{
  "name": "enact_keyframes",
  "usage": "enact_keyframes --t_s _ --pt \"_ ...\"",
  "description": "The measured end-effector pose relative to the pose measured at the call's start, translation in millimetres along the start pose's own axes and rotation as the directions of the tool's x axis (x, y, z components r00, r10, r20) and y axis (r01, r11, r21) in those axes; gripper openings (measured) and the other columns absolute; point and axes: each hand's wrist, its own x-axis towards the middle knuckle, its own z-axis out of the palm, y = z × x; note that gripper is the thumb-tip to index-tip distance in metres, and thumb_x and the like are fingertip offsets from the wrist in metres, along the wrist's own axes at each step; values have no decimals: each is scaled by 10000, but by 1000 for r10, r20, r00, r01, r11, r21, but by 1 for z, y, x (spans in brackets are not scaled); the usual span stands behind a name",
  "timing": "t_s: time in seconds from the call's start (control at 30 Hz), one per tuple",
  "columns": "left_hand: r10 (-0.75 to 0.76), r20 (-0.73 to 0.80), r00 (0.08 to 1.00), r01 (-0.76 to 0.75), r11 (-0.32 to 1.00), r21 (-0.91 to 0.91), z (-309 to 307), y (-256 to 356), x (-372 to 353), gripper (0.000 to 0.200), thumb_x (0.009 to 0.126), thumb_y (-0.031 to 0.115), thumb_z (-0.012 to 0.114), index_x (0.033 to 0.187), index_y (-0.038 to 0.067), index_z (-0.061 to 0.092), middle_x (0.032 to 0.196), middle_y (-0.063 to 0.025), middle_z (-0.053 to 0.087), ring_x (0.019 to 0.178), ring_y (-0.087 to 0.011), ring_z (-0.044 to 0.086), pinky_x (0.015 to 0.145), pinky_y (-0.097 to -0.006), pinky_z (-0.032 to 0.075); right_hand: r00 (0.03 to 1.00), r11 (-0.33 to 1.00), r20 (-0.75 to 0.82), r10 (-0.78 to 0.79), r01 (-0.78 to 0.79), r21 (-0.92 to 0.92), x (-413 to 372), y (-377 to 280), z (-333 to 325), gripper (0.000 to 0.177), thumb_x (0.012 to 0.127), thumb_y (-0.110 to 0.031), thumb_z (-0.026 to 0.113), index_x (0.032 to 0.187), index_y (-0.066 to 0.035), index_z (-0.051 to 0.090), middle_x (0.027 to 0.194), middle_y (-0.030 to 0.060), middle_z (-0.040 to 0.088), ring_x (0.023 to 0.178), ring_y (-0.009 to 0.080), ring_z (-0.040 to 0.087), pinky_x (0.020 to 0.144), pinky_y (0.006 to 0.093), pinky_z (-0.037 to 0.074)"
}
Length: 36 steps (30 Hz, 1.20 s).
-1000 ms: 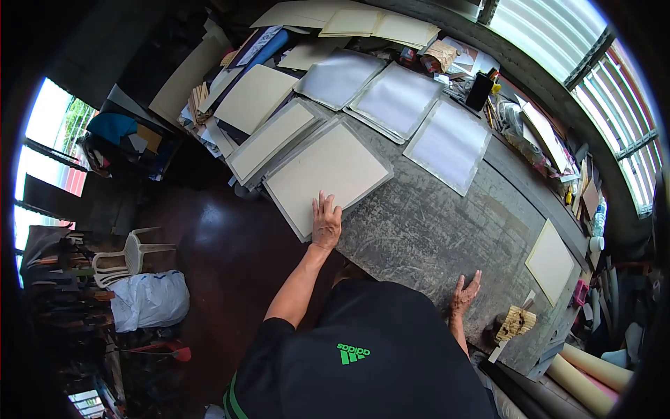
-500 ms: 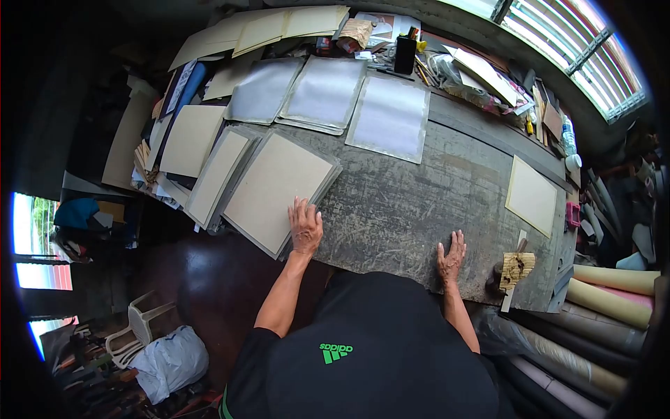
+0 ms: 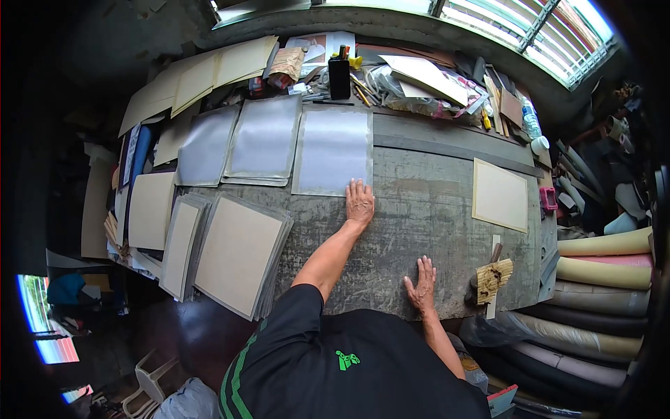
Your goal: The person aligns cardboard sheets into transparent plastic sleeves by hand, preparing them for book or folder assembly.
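My left hand (image 3: 360, 204) reaches forward, fingers stretched out over the lower right corner of a shiny grey-silver sheet (image 3: 333, 150) with a dull border. Flat on the worn tabletop (image 3: 412, 202), my right hand (image 3: 422, 285) has its fingers extended and holds nothing. Similar shiny sheets (image 3: 262, 136) lie in a row to the left. Nearer me are a stack of cream boards with grey edges (image 3: 237, 251) and a narrower-looking stack (image 3: 180, 241) beside it. A single cream sheet (image 3: 500, 197) rests on the table's right side.
A rough wooden block (image 3: 493, 281) sits near the front right edge, over a thin strip. Along the back are a black pen holder (image 3: 339, 78), papers and tools. Rolls of material (image 3: 604, 274) are piled at right. A water bottle (image 3: 530, 120) stands back right.
My left hand has left the cream board stack and moved forward and right to the shiny sheet's corner. My right hand stays on the tabletop. The camera view has shifted.
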Motion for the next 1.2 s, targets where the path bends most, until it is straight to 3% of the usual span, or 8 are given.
enact_keyframes --t_s 0.2,0.3,0.47,0.57,0.8,0.93,1.1,1.2 --pt "195 -113 974 -185 978 99 -5 -12 -14 229 871 111 560 1063 -13 546 1181 -165 548 1207 -384 480 1001 -499 383 997 993 11 78 -78 93 5 -16 -7 546 865 -228 637 1349 -46 463 1454 156 384 1399 338 267 1152 489 150" --pt "392 -34 919 -388 888 -249 -44 2 -49 158 838 49 572 977 -11 528 1097 -159 569 1088 -345 556 930 -436 433 989 940 -36 142 -123 318 24 -39 -18 461 928 -249 577 1322 -28 487 1345 178 494 1260 323 469 1035 461 380" --pt "607 211 766 -456 745 -487 -104 -6 -165 154 813 56 609 955 12 567 1037 -128 604 1118 -289 574 982 -421 424 766 128 338 547 -476 870 63 -45 -3 572 957 -354 540 1358 18 372 1208 186 566 1043 280 603 870 360 513" --pt "539 272 797 -357 784 -507 -127 -36 -215 87 829 83 601 893 26 585 952 -127 621 1077 -298 588 967 -427 432 720 35 268 641 -377 926 72 -21 0 632 917 -313 622 1372 15 333 1177 182 574 964 258 614 832 336 511" --pt "-61 59 996 70 984 -165 -124 -23 -217 157 871 146 599 755 41 614 748 -117 595 655 -326 612 595 -427 500 824 694 -22 566 -462 552 52 -5 -12 479 783 -97 687 1225 16 539 1081 159 639 946 236 624 834 338 500" --pt "23 149 989 -37 995 91 -110 -16 -200 225 814 224 671 691 48 605 679 -115 563 561 -320 596 537 -418 487 853 795 -43 521 -466 389 30 -5 -20 476 775 -165 669 1215 -25 553 1069 204 644 976 352 627 863 416 489" --pt "-67 418 906 34 996 86 -107 3 -183 390 793 353 694 967 7 654 1134 -202 587 1105 -387 546 893 -493 451 921 939 -184 343 -344 25 61 4 -74 413 825 -239 665 1172 -41 563 1127 182 562 1068 368 545 881 453 465" --pt "-49 332 942 15 995 104 -81 9 -180 722 807 435 681 1337 -4 464 1487 -243 266 1398 -435 183 1103 -559 214 928 966 -279 247 -257 0 121 63 -94 419 826 -238 664 1177 -38 551 1156 192 555 1076 374 540 903 451 457"
